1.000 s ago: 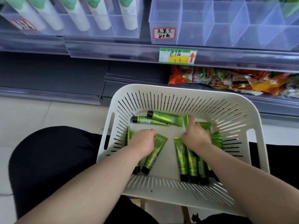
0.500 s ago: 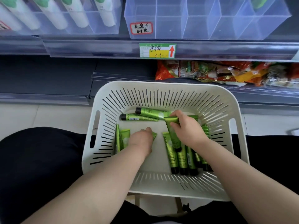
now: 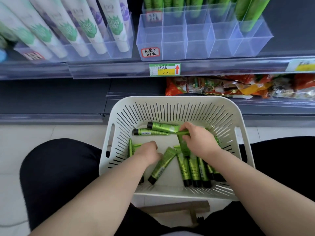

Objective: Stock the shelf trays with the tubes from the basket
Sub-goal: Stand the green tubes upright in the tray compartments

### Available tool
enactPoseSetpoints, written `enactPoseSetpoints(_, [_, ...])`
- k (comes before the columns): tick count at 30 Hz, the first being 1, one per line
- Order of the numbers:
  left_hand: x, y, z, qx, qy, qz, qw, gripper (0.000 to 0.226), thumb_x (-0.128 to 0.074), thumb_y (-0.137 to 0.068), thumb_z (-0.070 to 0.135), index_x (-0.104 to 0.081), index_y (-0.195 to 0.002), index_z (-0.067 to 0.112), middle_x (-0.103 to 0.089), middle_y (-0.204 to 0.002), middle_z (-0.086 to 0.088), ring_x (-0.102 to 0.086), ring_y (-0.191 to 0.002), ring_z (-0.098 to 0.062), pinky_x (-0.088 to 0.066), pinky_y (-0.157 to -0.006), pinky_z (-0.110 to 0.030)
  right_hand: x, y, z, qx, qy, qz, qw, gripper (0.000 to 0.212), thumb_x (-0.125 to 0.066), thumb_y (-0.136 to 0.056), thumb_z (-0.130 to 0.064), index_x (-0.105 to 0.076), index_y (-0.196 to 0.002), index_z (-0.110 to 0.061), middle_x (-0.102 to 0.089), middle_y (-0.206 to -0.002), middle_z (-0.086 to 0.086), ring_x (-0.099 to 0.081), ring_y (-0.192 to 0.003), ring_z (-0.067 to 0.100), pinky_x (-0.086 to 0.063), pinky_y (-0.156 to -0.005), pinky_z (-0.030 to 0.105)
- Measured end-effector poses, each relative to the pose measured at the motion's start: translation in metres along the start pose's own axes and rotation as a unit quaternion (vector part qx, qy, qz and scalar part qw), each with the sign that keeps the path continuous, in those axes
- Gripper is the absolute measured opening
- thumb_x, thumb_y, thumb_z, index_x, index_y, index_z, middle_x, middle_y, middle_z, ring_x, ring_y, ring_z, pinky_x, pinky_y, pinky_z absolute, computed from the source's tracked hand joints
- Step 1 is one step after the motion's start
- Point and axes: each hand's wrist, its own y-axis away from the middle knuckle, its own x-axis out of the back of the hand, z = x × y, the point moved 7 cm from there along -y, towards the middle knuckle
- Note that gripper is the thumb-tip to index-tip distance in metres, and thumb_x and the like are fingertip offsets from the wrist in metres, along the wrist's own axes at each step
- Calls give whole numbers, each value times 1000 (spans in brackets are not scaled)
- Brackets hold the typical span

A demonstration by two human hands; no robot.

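Other shelf stuff
White tubes (image 3: pixel 86 28) lean upper left, a price tag (image 3: pixel 164 69) with a red arrow hangs upper centre, snack packets (image 3: pixel 238 86) sit lower right of it.

From the basket (image 3: pixel 201 99), the way toward 12 o'clock is open over its rim and the shelf rail (image 3: pixel 110 70) into the front cells of the clear tray (image 3: pixel 199 48). Standing green tubes (image 3: pixel 250 12) crowd that tray's back row, and white tubes (image 3: pixel 85 28) stand packed at 10 o'clock.

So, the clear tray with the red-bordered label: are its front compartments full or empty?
Empty. The front compartments of the clear tray show only bare walls; green tubes stand only farther back.
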Motion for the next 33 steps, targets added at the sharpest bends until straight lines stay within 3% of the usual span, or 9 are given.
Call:
enactPoseSetpoints(6, [-21,5,35,-56,-119,-13,991,53,-66,-85,42,-50,-129,16,-59,-123,-5,-58,-109,-25,-49,-77,-33,8,5,3,14,17,17,1000,19,-54,-91,-21,-49,-108,-28,-64,-83,-5,-58,-68,17,-54,-60,37])
enactPoseSetpoints(11, [-32,-7,46,-33,-155,-28,987,65,-74,-79,42,-44,-127,10,-57,-121,-9,-58,-109,-29,-45,-71,-34,0,7,10,5,-3,26,1000,21,-55,-91,-20,-53,-111,-27,-63,-89,-4,-58,-74,19,-44,-57,30])
enactPoseSetpoints(15, [-39,-17,47,-10,-170,-28,985,72,-78,-76,39,-39,-129,11,-53,-125,-9,-57,-113,-29,-47,-77,-37,1,6,21,-11,-28,32,999,19,-55,-90,-20,-53,-108,-28,-59,-85,-6,-58,-73,21,-48,-59,33])
enactPoseSetpoints(17, [-40,-21,46,-9,-179,-12,984,63,-73,-80,30,-38,-128,11,-53,-123,-10,-58,-111,-29,-48,-76,-36,4,4,24,-14,-36,31,999,18,-56,-90,-19,-53,-106,-27,-58,-85,-6,-57,-72,21,-49,-59,34])
enactPoseSetpoints(20, [-34,-22,42,-16,-148,6,989,41,-61,-81,19,-44,-118,14,-57,-112,-7,-61,-101,-28,-45,-66,-32,6,0,25,-12,-30,31,999,19,-55,-90,-19,-54,-108,-26,-56,-84,-7,-58,-75,22,-48,-60,33])
enactPoseSetpoints(23, [-20,-18,36,-12,-77,7,997,12,-57,-83,28,-52,-92,20,-59,-95,-1,-59,-85,-22,-39,-55,-28,8,0,23,-15,-32,32,999,19,-55,-90,-19,-53,-107,-27,-63,-86,-5,-59,-75,21,-51,-63,35])
enactPoseSetpoints(25, [-11,-14,32,-24,-4,7,1000,12,-58,-84,29,-50,-80,22,-56,-83,3,-54,-76,-18,-36,-50,-27,12,3,20,-15,-31,35,999,19,-54,-91,-21,-52,-108,-28,-64,-87,-4,-59,-74,19,-53,-64,38])
enactPoseSetpoints(29, [16,4,34,-88,126,86,984,12,-63,-87,25,-58,-97,19,-58,-87,7,-54,-80,-16,-38,-62,-24,29,10,8,-2,-19,55,998,18,-55,-90,-23,-52,-107,-30,-65,-86,-5,-60,-74,17,-53,-62,36])
enactPoseSetpoints(33, [58,36,55,-164,217,175,946,16,-65,-89,22,-54,-90,33,-58,-81,13,-54,-69,4,-34,-53,-11,62,20,-9,12,-30,111,993,17,-57,-90,-22,-55,-104,-31,-64,-86,-9,-57,-71,14,-49,-61,31])
